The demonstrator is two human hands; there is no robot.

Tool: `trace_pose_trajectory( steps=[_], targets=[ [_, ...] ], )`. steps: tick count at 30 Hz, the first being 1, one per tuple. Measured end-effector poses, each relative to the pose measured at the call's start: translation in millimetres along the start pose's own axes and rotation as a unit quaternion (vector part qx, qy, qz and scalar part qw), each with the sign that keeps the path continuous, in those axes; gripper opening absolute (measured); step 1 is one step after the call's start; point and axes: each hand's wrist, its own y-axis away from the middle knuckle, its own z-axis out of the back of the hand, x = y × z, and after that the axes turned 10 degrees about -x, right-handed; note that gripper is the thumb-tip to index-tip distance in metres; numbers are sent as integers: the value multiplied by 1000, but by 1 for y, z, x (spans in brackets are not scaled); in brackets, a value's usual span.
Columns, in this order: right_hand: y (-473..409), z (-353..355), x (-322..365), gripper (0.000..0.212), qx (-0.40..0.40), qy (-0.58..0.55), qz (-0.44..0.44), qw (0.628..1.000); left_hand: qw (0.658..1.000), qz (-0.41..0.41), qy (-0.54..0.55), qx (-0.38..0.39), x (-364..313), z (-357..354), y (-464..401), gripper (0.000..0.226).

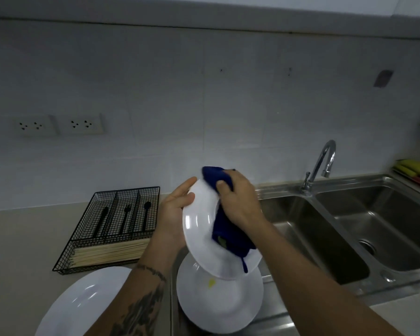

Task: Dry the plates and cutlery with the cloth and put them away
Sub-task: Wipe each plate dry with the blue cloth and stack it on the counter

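My left hand [174, 209] grips the left rim of a white plate [199, 229], held tilted above the sink's draining board. My right hand [238, 200] presses a dark blue cloth [224, 236] against the plate's face; the cloth hangs down over the plate's lower part. Below it a second white plate [218, 301] with a small yellow spot lies on the draining board. A third white plate [83, 301] rests on the counter at the lower left. Black cutlery [125, 217] lies in a black wire tray [112, 226].
The wire tray also holds a bundle of wooden sticks [109, 253] in its front section. A steel double sink [349, 226] with a curved tap [321, 163] lies to the right. Sponges [412, 168] sit at the far right. Wall sockets [58, 124] are on the left.
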Motion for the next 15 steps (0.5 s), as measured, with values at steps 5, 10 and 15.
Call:
trace_pose_trajectory(
  steps=[5, 10, 15],
  targets=[
    [46, 4, 4, 61, 110, 79, 198, 971, 990, 5, 118, 70, -10, 2, -1, 38],
    [36, 20, -34, 63, 67, 128, 100, 984, 989, -2, 110, 94, -13, 10, 1, 35],
    [7, 16, -5, 51, 43, 86, 48, 994, 988, 16, 97, 118, -8, -1, 9, 38]
  ],
)
